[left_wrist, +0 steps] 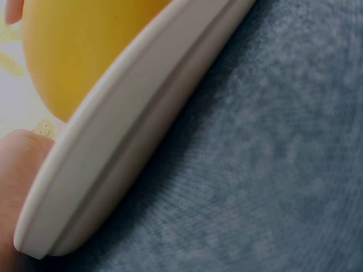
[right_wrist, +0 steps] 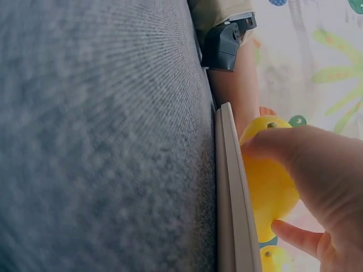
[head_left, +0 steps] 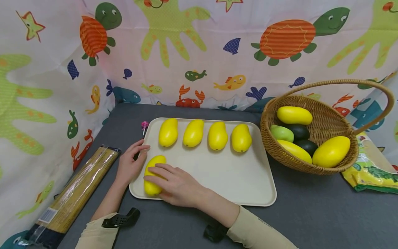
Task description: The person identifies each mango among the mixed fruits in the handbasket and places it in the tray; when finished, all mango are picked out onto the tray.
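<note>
Gripping yellow fruit with right hand, frame centre-left. Resting left hand at left of tray; cannot tell grip.

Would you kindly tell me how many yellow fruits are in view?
8: four yellow fruits along the tray's far side, one in the right hand at its near left, three in the basket, where others may be hidden.

On your table, four fruits line the tray's far edge; a fifth fruit lies near its near-left corner, under your right hand. Right of the tray stands the basket; left, the packet.
</note>
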Available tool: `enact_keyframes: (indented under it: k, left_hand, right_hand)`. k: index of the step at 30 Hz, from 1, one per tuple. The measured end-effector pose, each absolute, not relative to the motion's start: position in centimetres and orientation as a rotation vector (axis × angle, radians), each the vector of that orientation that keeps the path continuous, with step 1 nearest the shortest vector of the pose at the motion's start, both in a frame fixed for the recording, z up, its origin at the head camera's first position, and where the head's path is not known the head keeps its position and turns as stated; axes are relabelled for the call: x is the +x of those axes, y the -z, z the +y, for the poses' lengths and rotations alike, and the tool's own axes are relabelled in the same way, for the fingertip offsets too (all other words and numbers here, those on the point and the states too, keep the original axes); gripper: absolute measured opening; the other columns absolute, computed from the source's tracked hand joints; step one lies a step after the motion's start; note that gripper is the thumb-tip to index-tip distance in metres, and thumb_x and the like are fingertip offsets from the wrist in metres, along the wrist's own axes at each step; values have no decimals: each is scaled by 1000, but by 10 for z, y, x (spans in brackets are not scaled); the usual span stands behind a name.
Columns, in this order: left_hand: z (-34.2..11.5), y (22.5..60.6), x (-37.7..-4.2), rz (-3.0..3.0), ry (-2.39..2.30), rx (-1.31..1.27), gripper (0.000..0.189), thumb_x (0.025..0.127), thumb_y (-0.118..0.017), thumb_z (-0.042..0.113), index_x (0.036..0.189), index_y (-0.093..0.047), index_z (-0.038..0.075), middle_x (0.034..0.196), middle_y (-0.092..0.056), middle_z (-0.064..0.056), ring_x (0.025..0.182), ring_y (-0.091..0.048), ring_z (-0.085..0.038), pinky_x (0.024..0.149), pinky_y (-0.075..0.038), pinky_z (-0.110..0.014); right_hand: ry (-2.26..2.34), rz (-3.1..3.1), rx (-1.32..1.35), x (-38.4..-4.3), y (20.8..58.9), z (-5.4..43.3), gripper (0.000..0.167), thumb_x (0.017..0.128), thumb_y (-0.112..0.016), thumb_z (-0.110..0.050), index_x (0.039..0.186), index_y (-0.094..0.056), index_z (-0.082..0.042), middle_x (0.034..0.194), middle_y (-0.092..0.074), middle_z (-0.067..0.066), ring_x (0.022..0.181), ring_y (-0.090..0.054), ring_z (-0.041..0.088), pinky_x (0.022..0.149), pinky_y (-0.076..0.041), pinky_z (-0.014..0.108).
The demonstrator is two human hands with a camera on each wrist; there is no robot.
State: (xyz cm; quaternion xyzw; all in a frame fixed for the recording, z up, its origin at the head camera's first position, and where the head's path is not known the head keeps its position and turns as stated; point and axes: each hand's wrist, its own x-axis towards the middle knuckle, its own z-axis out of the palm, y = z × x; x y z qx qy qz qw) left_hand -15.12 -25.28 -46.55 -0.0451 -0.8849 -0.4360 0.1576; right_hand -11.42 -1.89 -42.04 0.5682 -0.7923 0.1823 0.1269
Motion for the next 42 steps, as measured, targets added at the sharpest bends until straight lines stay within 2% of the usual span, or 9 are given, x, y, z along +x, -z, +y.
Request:
enact_keyframes:
  k: [12,24,42]
  left_hand:
    - [-253,464,-153,-2545,1237,-117,25,97,-59,16,118,-69,7,144,-49,-12,133,-43,-36,105,-35,-57]
    - [-253,465,-154,-2572,1231,-92,26,97,-57,17,119,-69,8,145,-48,-10,134,-42,-36,106,-35,-57]
    - [-253,466,-152,-2575,1239,-94,27,98,-57,19,119,-69,8,146,-47,-10,134,-42,-36,105,-35,-58]
  right_hand:
    - [-687,-2292,1681,-117,423,-16,61,86,-70,-29,140,-48,-8,144,-46,8,136,-37,18,115,-20,23]
    - [-721,-2305,1653,-119,425,-17,63,85,-74,-31,139,-49,-9,144,-45,8,135,-37,18,114,-22,23]
    - [-673,-2315,1631,-117,427,-16,63,86,-73,-34,139,-50,-10,144,-46,6,135,-37,17,114,-21,23]
